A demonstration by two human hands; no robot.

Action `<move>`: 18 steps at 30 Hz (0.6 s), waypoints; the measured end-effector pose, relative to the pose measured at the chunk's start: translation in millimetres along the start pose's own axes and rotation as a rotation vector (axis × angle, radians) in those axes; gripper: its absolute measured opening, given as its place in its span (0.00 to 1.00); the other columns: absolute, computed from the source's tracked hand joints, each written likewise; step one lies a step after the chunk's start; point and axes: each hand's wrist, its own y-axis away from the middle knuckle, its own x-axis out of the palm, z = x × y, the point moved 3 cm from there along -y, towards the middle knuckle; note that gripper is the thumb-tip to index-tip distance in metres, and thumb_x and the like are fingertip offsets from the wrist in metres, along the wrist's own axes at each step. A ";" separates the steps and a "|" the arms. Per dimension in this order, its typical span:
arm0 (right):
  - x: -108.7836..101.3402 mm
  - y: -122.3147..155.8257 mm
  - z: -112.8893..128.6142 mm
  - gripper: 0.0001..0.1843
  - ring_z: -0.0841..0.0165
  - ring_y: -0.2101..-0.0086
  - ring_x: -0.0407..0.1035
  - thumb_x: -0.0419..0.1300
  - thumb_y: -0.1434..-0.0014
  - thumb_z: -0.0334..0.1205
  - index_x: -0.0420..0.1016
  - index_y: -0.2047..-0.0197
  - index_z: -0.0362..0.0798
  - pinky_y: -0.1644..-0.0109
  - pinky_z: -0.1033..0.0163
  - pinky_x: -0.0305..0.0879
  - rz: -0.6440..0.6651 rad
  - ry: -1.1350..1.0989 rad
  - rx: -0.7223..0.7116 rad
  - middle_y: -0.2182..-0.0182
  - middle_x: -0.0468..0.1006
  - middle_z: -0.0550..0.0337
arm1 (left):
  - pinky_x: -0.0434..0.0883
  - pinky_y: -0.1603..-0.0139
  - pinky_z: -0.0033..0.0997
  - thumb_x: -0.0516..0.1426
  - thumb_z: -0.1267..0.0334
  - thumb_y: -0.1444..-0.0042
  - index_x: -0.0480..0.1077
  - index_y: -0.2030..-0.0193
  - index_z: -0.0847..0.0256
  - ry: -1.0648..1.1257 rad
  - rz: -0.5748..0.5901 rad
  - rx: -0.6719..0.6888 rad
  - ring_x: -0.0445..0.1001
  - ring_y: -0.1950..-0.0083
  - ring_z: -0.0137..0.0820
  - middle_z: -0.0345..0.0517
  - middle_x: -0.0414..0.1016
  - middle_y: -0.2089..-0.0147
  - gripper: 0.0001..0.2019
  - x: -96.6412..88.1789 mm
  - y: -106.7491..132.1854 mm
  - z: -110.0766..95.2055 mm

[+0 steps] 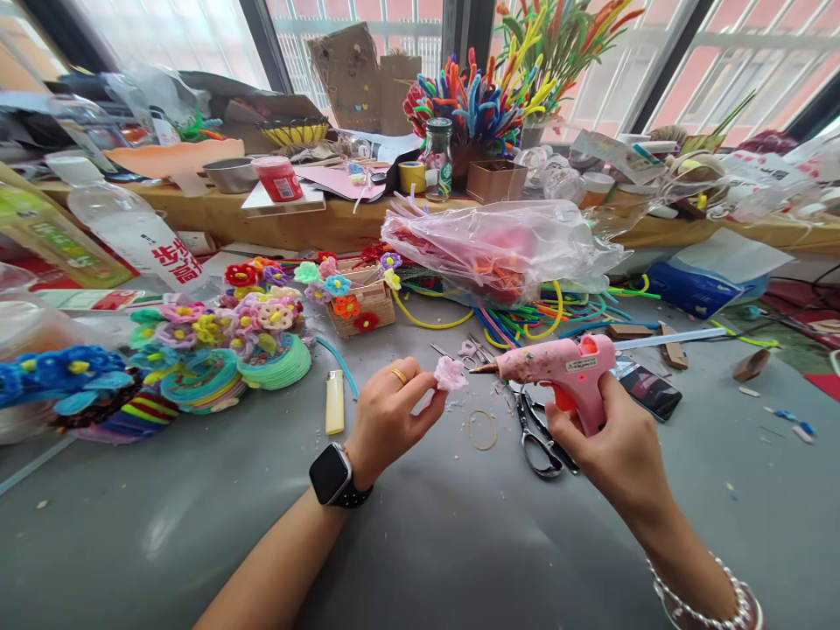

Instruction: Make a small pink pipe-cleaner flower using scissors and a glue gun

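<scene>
Between the thumb and fingers of my left hand [394, 407] is a small pale pink pipe-cleaner flower [450, 374]. My right hand [613, 437] is wrapped round the handle of a pink hot glue gun [557, 367], whose metal nozzle points left and ends close beside the flower; whether they touch I cannot tell. A glue stick [669, 339] sticks out of the gun's back. Under the gun lie black-handled scissors [542, 437], and a rubber band [482, 430] rests to their left. A cream lighter [334, 402] lies left of my left hand.
Colourful pipe-cleaner flowers [262, 311] and coiled round baskets [274, 360] crowd the left side. A plastic bag [499, 249] lies on loose pipe cleaners [584, 311] at the back. A phone [647, 388] sits behind my right hand. The ledge holds jars and a glass bottle [438, 157].
</scene>
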 end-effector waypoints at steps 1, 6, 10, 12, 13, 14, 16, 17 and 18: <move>0.0 0.3 0.3 0.19 0.74 0.87 0.56 0.57 0.56 0.48 0.65 0.63 0.45 0.83 0.68 0.56 0.000 0.006 -0.001 0.88 0.61 0.70 | 0.56 0.77 0.24 0.53 0.68 0.51 0.62 0.78 0.62 -0.006 0.003 0.006 0.55 0.78 0.24 0.37 0.55 0.79 0.07 0.2 0.3 -0.2; 0.1 0.7 0.8 0.30 0.72 0.85 0.59 0.59 0.59 0.56 0.65 0.58 0.43 0.82 0.67 0.58 0.007 0.023 0.011 0.87 0.65 0.68 | 0.56 0.78 0.24 0.53 0.68 0.51 0.62 0.78 0.61 -0.017 -0.001 0.029 0.55 0.78 0.24 0.36 0.55 0.79 0.07 -0.4 0.7 -1.5; 1.7 1.4 0.9 0.23 0.72 0.85 0.58 0.55 0.53 0.54 0.66 0.61 0.44 0.81 0.67 0.56 -0.045 0.057 -0.058 0.86 0.64 0.66 | 0.57 0.77 0.24 0.53 0.68 0.50 0.63 0.78 0.61 -0.014 0.004 0.045 0.56 0.78 0.24 0.37 0.56 0.79 0.07 -0.6 0.3 -2.8; 2.5 2.0 1.6 0.17 0.73 0.85 0.56 0.54 0.51 0.52 0.66 0.67 0.45 0.81 0.67 0.55 -0.057 0.072 -0.107 0.87 0.63 0.67 | 0.57 0.77 0.24 0.53 0.68 0.50 0.63 0.78 0.62 -0.009 0.012 0.045 0.56 0.78 0.24 0.37 0.57 0.79 0.07 -0.3 0.5 -2.8; 2.9 2.3 2.1 0.15 0.73 0.85 0.56 0.54 0.50 0.51 0.65 0.70 0.46 0.81 0.67 0.54 -0.055 0.074 -0.126 0.87 0.62 0.67 | 0.57 0.77 0.24 0.53 0.68 0.50 0.63 0.78 0.62 -0.007 0.016 0.044 0.56 0.78 0.24 0.37 0.57 0.79 0.06 -0.2 0.7 -2.7; 3.1 2.6 2.6 0.14 0.73 0.85 0.55 0.54 0.50 0.50 0.64 0.71 0.47 0.81 0.67 0.54 -0.053 0.075 -0.140 0.87 0.62 0.67 | 0.57 0.77 0.24 0.53 0.68 0.51 0.63 0.78 0.62 -0.006 0.018 0.043 0.56 0.77 0.24 0.37 0.57 0.79 0.06 -0.3 0.7 -2.7; 3.2 3.1 3.4 0.12 0.73 0.85 0.55 0.53 0.49 0.48 0.63 0.72 0.47 0.81 0.67 0.54 -0.043 0.074 -0.155 0.87 0.62 0.67 | 0.57 0.77 0.25 0.54 0.68 0.51 0.63 0.78 0.62 -0.007 0.014 0.044 0.56 0.78 0.24 0.37 0.56 0.79 0.07 -1.0 0.6 -2.8; 3.2 3.3 3.7 0.12 0.73 0.85 0.56 0.53 0.49 0.48 0.62 0.72 0.47 0.81 0.67 0.54 -0.038 0.074 -0.159 0.86 0.62 0.67 | 0.57 0.77 0.25 0.54 0.68 0.51 0.63 0.78 0.62 -0.008 0.011 0.045 0.56 0.78 0.24 0.37 0.56 0.79 0.07 -1.5 0.4 -2.9; 3.1 3.4 3.9 0.11 0.73 0.85 0.56 0.53 0.49 0.47 0.62 0.72 0.47 0.81 0.67 0.54 -0.035 0.073 -0.164 0.86 0.62 0.67 | 0.56 0.77 0.25 0.54 0.68 0.51 0.63 0.78 0.62 -0.008 0.008 0.045 0.55 0.78 0.24 0.37 0.56 0.79 0.07 -1.9 0.1 -3.1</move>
